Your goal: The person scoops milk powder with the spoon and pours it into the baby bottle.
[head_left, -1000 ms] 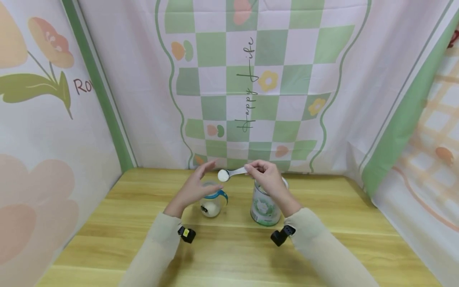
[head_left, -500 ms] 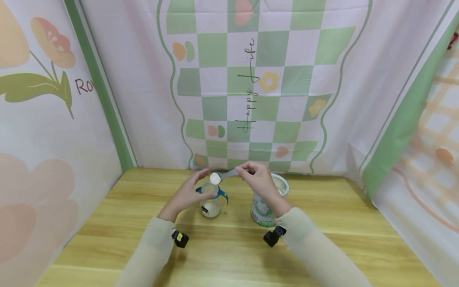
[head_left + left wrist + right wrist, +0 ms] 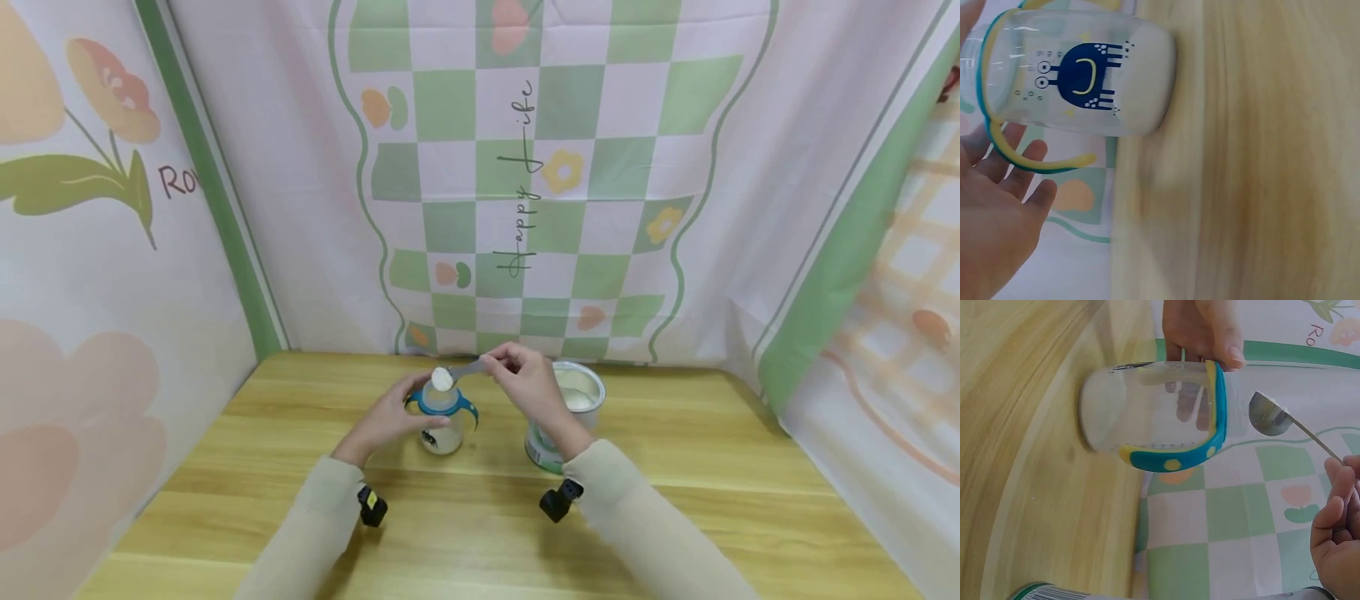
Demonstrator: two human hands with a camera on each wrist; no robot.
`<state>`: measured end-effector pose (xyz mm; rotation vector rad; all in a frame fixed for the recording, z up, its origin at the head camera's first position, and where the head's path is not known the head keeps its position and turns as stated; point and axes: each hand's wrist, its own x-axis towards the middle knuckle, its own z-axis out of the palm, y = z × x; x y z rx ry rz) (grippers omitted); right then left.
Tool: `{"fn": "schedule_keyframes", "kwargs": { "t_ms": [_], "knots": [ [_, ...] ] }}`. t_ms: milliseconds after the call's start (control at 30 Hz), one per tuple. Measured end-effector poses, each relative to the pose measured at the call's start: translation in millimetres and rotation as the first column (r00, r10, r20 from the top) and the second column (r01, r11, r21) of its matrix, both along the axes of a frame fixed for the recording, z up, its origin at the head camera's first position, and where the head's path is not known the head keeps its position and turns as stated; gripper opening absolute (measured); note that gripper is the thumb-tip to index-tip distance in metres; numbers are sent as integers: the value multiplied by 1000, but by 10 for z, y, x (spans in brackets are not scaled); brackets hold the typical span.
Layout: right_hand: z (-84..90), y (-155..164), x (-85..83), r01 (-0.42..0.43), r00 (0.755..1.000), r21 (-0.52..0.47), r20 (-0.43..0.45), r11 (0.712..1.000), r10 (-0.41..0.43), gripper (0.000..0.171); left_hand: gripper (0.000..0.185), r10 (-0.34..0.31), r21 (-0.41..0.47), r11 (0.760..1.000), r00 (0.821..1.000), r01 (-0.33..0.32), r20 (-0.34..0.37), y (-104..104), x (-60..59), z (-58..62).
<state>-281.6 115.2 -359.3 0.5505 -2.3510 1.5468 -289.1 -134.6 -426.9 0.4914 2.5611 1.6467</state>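
Wooden surface (image 3: 675, 467), flowered cloth walls (image 3: 540, 167) round it. My left hand (image 3: 386, 417) curls round the bottle (image 3: 442, 421); my right hand (image 3: 525, 385) pinches the spoon (image 3: 450, 375), its bowl over the bottle's mouth, tin (image 3: 572, 408) just right.

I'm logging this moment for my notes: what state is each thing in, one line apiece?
Baby bottle: upright on the table, top open, white powder at the bottom.
Spoon: heaped with white powder, over the bottle's mouth.
Powder tin: lid off, upright, powder inside.
Left hand: holds the bottle's side.
Right hand: pinches the spoon's handle.
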Motion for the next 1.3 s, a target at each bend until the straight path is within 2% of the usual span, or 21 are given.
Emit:
{"fn": "schedule_keyframes", "kwargs": {
  "t_ms": [267, 533, 767, 967, 1133, 1300],
  "knots": [
    [-56, -38, -10, 6, 994, 68, -112, 998, 2, 18, 84, 20, -6, 1000, 1000, -20, 6, 68, -52, -60],
    [-79, -58, -1, 18, 989, 109, -148, 994, -1, 16, 81, 48, -16, 999, 999, -48, 13, 96, -64, -101],
    [-134, -69, 12, 5, 976, 142, -215, 990, 26, 15, 77, 38, 7, 999, 999, -38, 21, 86, -63, -125],
    [-188, -84, 9, -4, 950, 166, -306, 986, 55, 10, 70, 7, 22, 1000, 1000, -7, 16, 82, -62, -126],
    [-219, -93, 16, -10, 919, 201, -384, 979, 88, 7, 72, 3, 22, 1000, 1000, -4, 27, 82, -68, -136],
    [-235, -90, 23, -6, 885, 252, -448, 968, 122, 6, 66, -4, 36, 999, 1000, 3, 31, 85, -70, -142]
  ]
}}
